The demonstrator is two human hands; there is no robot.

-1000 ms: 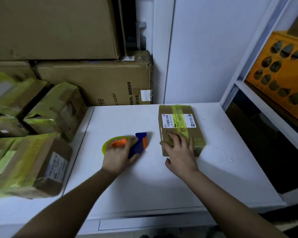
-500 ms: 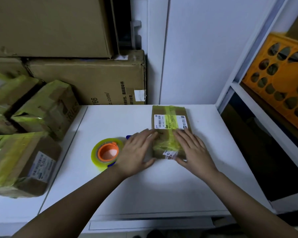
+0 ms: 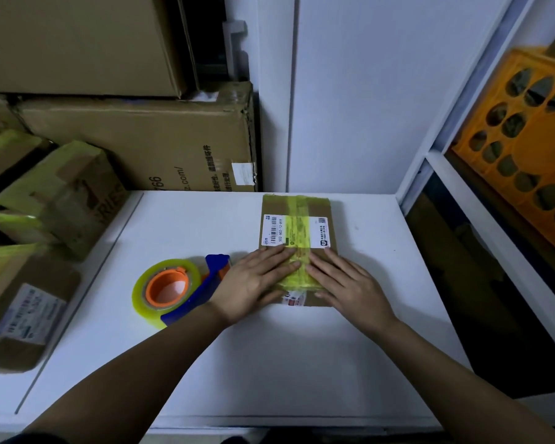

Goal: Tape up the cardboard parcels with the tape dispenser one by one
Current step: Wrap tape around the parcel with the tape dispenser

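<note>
The cardboard parcel [image 3: 297, 232] lies flat on the white worktop [image 3: 269, 363], its top crossed lengthwise by a strip of yellowish tape [image 3: 297, 219] that runs over the shipping label [image 3: 273, 230]. Both hands rest on its near end: the left hand [image 3: 253, 283] and the right hand [image 3: 346, 283] each have a spread grip, fingers straight and pressed flat on the tape, pinching nothing. The tape dispenser [image 3: 180, 288], blue with an orange core, lies on its side just beside the left wrist, untouched. Judging from this, the tape is being smoothed down; uneven pressure could trap a crease or leave the near edge lifting, and the parcel could slide on the smooth worktop if the push turns sideways. The left forearm could also nudge the dispenser. The hands hide the parcel's near end, so whether the tape wraps over that edge cannot be told, and only a scrap of a second label [image 3: 294, 298] shows between them. Label print is mostly too small to read. The taped parcels [image 3: 55, 200] stacked at left are cut off by the frame.
</note>
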